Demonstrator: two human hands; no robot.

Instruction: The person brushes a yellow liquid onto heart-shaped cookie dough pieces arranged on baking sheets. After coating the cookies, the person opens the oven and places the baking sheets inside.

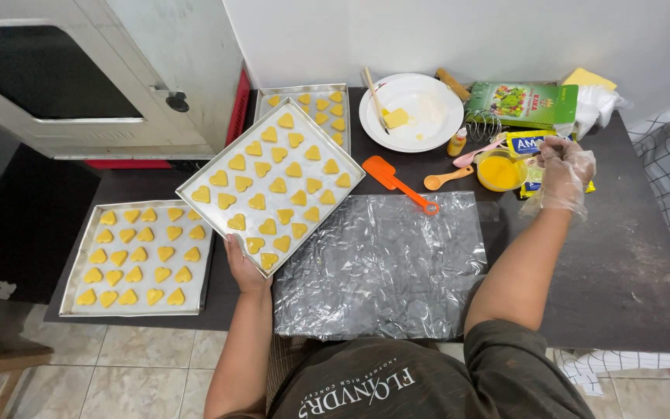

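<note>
- Gripping the baking tray (273, 182) at its near corner, our left hand (242, 268) angles its long axis away, toward the wall.
- Our gloved right hand (566, 172), fingers curled, rests beside the yellow bowl (501, 171).

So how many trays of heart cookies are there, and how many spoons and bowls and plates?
Baking trays with heart cookies: 3, one held by the left hand at, one on the left, one at the back
White plate: 1
Yellow bowl: 1, by the gloved right hand
Small spoons: 2, orange and pink
Orange spatula: 1
Total: 8
</note>
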